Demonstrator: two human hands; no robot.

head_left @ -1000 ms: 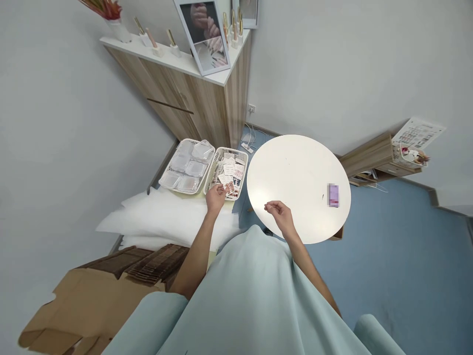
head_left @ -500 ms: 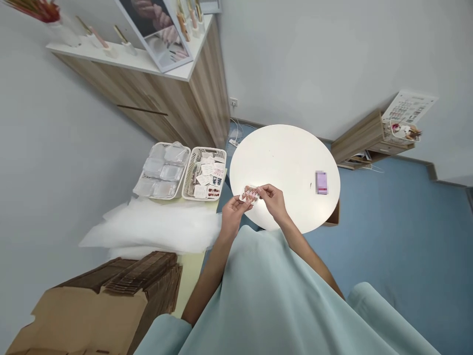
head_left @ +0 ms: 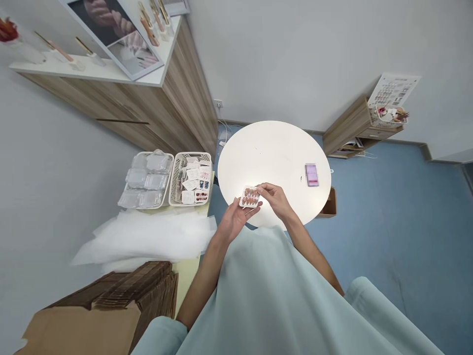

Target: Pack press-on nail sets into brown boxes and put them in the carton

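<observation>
While hands (head_left: 234, 223) hold a squarish pack (head_left: 245, 205), coppery nails (head_left: 250, 200) gleam.

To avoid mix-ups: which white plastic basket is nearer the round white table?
The right white plastic basket, holding small white cards; the other holds clear plastic boxes.

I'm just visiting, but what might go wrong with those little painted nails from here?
The left hand holds the tray of nails near the rim of the round white table, so a slack grip might drop it. The right hand is at the tray's upper corner; a nudge could knock nails loose. White sheets jut toward the left forearm, so it might brush them.
</observation>
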